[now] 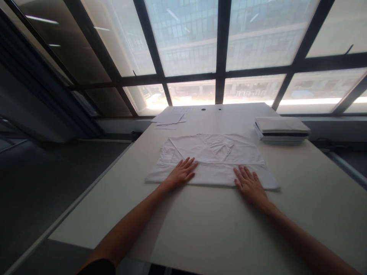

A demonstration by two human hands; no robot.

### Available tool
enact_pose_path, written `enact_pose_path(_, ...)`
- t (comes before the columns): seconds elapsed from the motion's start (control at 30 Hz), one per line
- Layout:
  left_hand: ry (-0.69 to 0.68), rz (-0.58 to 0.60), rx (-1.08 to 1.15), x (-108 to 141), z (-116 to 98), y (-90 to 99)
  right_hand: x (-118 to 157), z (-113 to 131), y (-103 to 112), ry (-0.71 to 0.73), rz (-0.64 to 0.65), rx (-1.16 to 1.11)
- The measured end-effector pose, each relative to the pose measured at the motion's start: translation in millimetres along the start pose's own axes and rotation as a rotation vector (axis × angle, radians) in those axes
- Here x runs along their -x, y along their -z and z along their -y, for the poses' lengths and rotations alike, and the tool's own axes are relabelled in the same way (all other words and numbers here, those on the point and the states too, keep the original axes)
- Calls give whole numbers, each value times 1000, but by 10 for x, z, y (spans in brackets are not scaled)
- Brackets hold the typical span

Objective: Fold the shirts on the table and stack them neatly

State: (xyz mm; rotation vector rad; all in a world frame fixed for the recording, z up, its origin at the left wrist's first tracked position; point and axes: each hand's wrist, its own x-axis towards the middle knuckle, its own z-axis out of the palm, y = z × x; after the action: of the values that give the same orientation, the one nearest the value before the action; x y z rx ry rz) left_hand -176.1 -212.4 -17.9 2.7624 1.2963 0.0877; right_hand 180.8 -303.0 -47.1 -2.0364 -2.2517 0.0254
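Observation:
A white garment (212, 173), which looks like a shirt, lies partly folded on the white table (200, 217). Its near part is turned over into a flat band, and folded, wrinkled cloth shows behind that. My left hand (182, 172) rests flat on the left part of the band, fingers stretched out and pointing away to the right. On the band's right part lies my right hand (249, 184), palm down with the fingers spread. Neither hand grips the cloth.
A stack of folded cloths (282, 130), white with a dark layer, sits at the table's right edge. Loose paper sheets (169, 117) lie at the far left. Beyond the table stand large framed windows (183, 42), with a dark curtain (48, 80) to the left.

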Motion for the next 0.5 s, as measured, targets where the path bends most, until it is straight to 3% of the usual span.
enact_pose_path(0.27,2,13,-32,255,-61,-56,249,75,4,-19,17,-30)
enact_pose_path(0.5,32,27,42,200,-15,-68,154,89,87,-44,119,-120)
